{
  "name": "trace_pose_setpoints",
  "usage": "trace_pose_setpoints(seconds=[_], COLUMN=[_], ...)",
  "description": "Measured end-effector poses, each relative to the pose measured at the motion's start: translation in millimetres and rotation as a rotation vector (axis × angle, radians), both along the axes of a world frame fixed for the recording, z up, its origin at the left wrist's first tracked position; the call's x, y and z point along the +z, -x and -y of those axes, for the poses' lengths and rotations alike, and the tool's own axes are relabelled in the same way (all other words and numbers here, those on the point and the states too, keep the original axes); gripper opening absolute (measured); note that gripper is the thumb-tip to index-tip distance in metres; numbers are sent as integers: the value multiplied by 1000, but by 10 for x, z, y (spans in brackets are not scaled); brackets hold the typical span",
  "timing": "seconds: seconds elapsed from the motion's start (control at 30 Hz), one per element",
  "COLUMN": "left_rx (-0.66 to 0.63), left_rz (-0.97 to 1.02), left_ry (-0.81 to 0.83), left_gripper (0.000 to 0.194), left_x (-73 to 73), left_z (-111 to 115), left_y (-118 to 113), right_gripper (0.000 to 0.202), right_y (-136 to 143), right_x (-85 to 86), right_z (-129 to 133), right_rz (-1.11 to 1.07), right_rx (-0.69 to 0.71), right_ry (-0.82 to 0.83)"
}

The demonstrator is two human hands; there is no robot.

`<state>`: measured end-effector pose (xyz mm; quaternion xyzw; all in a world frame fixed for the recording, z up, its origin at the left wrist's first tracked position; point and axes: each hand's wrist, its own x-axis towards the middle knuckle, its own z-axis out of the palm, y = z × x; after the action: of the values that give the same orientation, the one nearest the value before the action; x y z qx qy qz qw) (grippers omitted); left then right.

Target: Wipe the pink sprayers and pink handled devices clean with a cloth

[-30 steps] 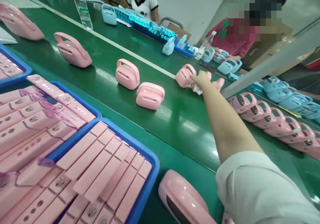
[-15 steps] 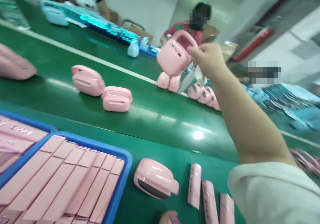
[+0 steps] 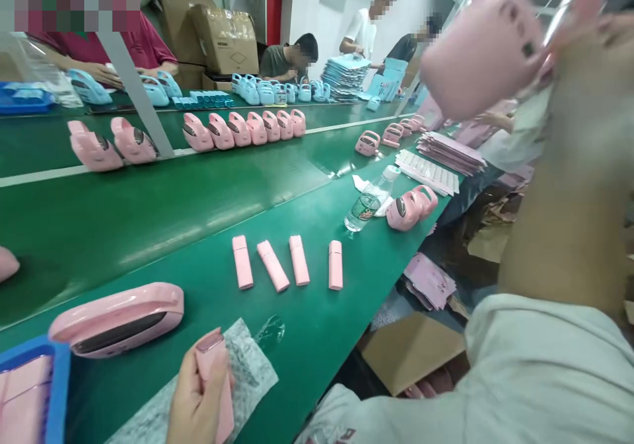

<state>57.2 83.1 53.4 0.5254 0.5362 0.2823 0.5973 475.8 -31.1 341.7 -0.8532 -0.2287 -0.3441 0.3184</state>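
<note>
My left hand (image 3: 195, 401) holds a slim pink stick-shaped piece (image 3: 218, 381) upright at the bottom, over a crumpled translucent sheet (image 3: 255, 358). Raised at the upper right, my right hand (image 3: 594, 41) is blurred and grips the handle of a pink handled unit (image 3: 483, 51). Another pink unit with a dark panel (image 3: 123, 318) lies on the bench left of my left hand. Four slim pink pieces, among them the rightmost one (image 3: 335, 265), lie spaced apart in the middle.
A blue tray (image 3: 62, 391) of pink pieces sits at lower left. Beyond stand a water bottle (image 3: 369, 203), two pink units (image 3: 409, 211) and paper stacks (image 3: 428, 172). Pink units line the green belt (image 3: 198, 186). Several people work behind it; cartons (image 3: 225, 37) stand there.
The view has swung right. My right hand, still holding the pink unit, is now at the upper right and nearer. My left hand has come into clear view with a slim pink piece.
</note>
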Motion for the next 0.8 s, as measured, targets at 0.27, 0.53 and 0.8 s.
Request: trace_pose_setpoints(seconds=[0.27, 0.53, 0.8], left_rx=[27, 76, -14], left_rz=[56, 239, 563], left_ry=[60, 161, 372], left_gripper=[70, 55, 46], left_x=[253, 302, 496], left_z=[244, 263, 282], left_y=[-163, -337, -346], right_gripper=[48, 40, 61], right_y=[-718, -516, -79], right_x=[-1184, -1906, -2476], right_z=[943, 1295, 587], right_rz=[-349, -494, -477], right_rx=[-405, -279, -119], right_ry=[31, -172, 263])
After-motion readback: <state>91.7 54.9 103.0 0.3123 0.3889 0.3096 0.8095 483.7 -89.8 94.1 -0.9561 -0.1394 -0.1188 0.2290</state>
